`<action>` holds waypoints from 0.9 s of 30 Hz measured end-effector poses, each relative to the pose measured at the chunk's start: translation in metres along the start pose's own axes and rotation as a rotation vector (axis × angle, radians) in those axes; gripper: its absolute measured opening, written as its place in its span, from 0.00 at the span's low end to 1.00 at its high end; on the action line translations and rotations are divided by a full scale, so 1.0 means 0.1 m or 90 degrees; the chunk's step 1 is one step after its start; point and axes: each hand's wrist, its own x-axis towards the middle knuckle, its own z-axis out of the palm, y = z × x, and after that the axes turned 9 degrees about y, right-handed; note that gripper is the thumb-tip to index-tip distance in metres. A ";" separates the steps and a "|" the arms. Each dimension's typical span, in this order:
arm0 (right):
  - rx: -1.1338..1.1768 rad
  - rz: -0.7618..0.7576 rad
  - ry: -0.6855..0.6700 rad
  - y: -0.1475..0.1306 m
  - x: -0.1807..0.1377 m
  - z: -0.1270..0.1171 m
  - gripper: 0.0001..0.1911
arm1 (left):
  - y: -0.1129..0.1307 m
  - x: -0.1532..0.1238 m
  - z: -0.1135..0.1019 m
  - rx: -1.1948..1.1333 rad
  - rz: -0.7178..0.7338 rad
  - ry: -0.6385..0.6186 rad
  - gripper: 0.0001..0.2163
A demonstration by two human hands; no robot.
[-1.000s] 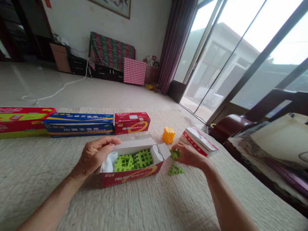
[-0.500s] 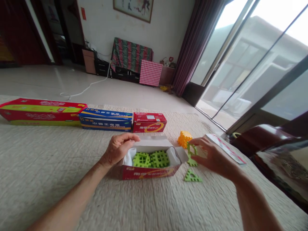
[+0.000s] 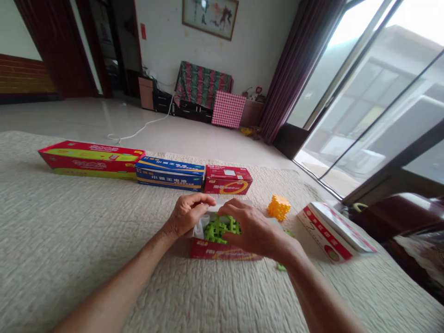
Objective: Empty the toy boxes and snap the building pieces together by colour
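Observation:
A small red open box point(image 3: 215, 251) lies on the cream quilted cloth point(image 3: 69, 245) in front of me, with green lattice pieces point(image 3: 215, 229) inside it. My left hand point(image 3: 185, 215) grips the box's left end by its white flap, fingers curled. Over the box, my right hand point(image 3: 251, 231) reaches in with bent fingers touching the green pieces; whether it holds one is hidden. A bit of a green triangle piece point(image 3: 280, 267) shows just behind my right wrist. An orange lattice cube point(image 3: 279, 207) stands to the right of the box.
Three closed boxes stand in a row at the far side: a long red and yellow one point(image 3: 90, 159), a blue one point(image 3: 169, 173) and a short red one point(image 3: 227, 180). A red and white box point(image 3: 333, 231) lies at the right. Dark wooden furniture point(image 3: 398, 215) borders the right edge.
My right hand moved left from beside the box, carrying a green piece, and now covers the box's inside. The left hand stayed on the box's left end. The view tilted up and left.

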 end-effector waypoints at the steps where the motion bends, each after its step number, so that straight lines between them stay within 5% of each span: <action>1: -0.002 0.001 -0.004 -0.01 0.01 0.00 0.19 | 0.00 0.00 0.00 -0.001 0.002 0.001 0.09; 10: 0.037 -0.015 0.067 0.00 0.00 0.05 0.17 | -0.02 0.00 0.01 -0.001 -0.004 -0.002 0.10; 18: 0.005 0.067 0.185 0.53 -0.35 -0.16 0.11 | 0.01 0.00 -0.01 0.019 -0.009 0.004 0.10; 27: -0.107 0.234 0.005 1.50 -1.02 -0.24 0.26 | -0.01 0.00 -0.01 0.025 -0.027 0.007 0.09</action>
